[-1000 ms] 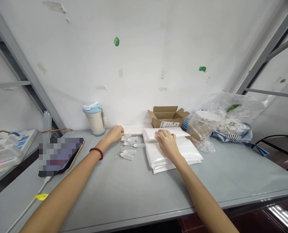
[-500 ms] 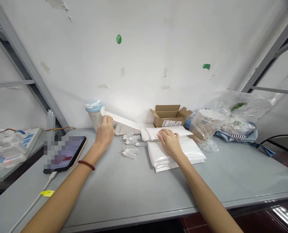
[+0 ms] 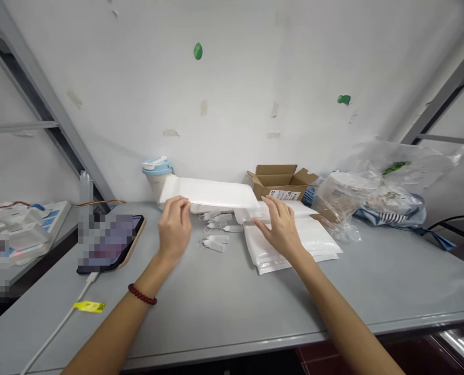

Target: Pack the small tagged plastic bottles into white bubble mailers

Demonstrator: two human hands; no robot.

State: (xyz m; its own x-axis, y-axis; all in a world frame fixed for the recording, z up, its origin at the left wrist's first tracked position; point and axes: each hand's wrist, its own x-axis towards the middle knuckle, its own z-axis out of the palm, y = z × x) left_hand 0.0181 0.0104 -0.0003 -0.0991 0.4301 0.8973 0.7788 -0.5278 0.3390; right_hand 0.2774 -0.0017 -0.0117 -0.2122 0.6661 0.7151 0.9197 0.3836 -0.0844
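My left hand is closed in a pinch on the front edge of a white bubble mailer, near its left end. This mailer is held above the table, its right end by a stack of similar white bubble mailers. My right hand is over the stack, fingers stretched and thumb apart, near the lifted mailer's right end; whether its fingertips touch a mailer I cannot tell. Between the hands lie several small white plastic tags with loops, partly covered by the lifted mailer.
Behind the left hand stands a cup with a blue lid. A phone on a charging cable lies left. An open cardboard box sits behind the stack, with clear plastic bags to its right. The grey table ends at a front edge.
My left hand has come nearer and slightly right, turning the mailer so its broad face shows. My right hand has risen off the stack, with its thumb now spread. The view has shifted slightly.
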